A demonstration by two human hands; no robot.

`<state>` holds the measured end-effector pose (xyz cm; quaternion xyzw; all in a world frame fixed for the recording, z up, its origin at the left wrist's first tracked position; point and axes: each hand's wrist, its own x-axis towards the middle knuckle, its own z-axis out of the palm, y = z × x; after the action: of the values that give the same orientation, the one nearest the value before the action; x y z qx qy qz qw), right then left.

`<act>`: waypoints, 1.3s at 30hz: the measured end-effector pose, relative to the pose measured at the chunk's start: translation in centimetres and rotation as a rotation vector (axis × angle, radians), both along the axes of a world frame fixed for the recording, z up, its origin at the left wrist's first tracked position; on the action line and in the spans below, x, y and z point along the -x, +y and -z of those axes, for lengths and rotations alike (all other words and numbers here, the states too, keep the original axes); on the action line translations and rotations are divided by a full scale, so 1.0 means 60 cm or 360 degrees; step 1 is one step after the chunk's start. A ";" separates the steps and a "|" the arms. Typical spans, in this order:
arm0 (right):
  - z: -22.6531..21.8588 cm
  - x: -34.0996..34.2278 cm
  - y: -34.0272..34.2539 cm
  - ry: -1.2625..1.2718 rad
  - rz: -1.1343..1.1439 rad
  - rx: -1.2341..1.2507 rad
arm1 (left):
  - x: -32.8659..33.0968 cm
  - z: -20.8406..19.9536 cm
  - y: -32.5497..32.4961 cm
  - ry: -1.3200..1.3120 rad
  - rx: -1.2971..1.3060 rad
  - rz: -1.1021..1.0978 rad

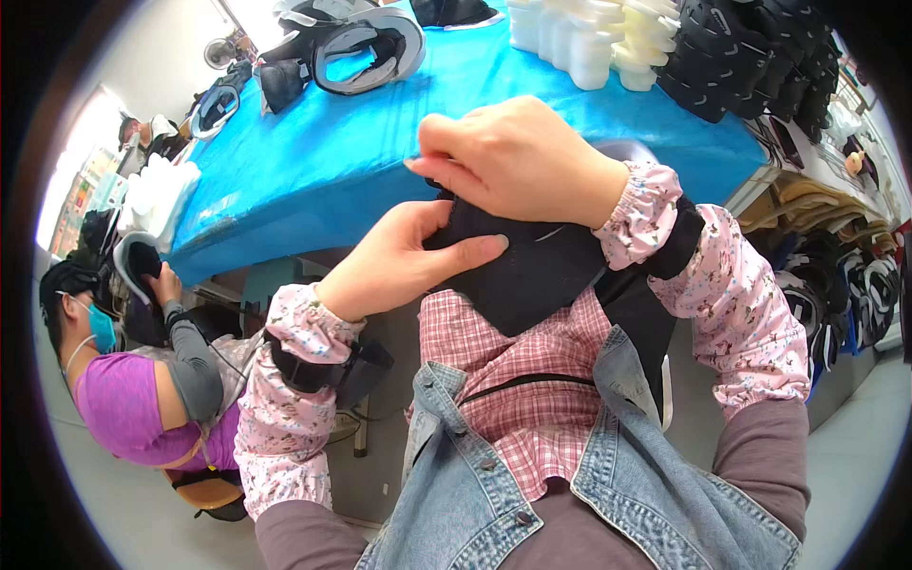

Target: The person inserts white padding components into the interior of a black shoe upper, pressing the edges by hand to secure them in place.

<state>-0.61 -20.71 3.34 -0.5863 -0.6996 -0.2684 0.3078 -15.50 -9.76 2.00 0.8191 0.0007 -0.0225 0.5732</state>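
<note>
A soft black fabric piece (518,275) with a pointed lower end hangs over my lap at the table's front edge. My left hand (408,256) grips its left side, the thumb lying across its face and the fingers behind it. Above, my right hand (522,157) is closed in a pinch at the piece's upper left edge, its back turned up. That hand hides most of the top of the piece, and what exactly sits between its fingertips is hard to make out.
A blue-covered table (313,180) spans the front. On it stand grey-and-black padded rings (370,52), stacked white foam pieces (570,43) and stacked black padded pieces (746,57). At left, a masked co-worker (142,389) holds a similar ring. Shelves with helmet-like items (807,304) stand at right.
</note>
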 end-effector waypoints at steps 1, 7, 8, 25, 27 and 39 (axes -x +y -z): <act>-0.001 0.002 0.007 -0.0013 -0.0120 -0.0072 | 0.001 0.010 0.002 0.0002 0.0004 -0.0007; -0.044 0.011 -0.087 0.0700 0.0141 -0.0215 | 0.046 0.063 0.029 -0.0468 0.0564 -0.0550; -0.024 0.012 -0.107 0.0949 0.0433 0.0200 | 0.049 0.067 0.028 -0.0510 0.0657 -0.0637; 0.100 0.078 -0.026 0.3249 -0.0936 0.0417 | 0.050 0.088 -0.006 -0.0777 0.0436 -0.0730; 0.095 0.081 -0.021 0.2963 -0.0795 0.0303 | 0.049 0.091 -0.007 -0.0820 0.0448 -0.0743; 0.101 0.092 -0.031 0.1980 -0.0328 -0.0263 | 0.033 0.099 -0.017 -0.0766 0.0759 -0.0779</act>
<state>-6.11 -22.57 -2.71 -0.5366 -0.4196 0.1003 0.7252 -17.47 -10.79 -3.95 0.6210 0.0562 0.3069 0.7190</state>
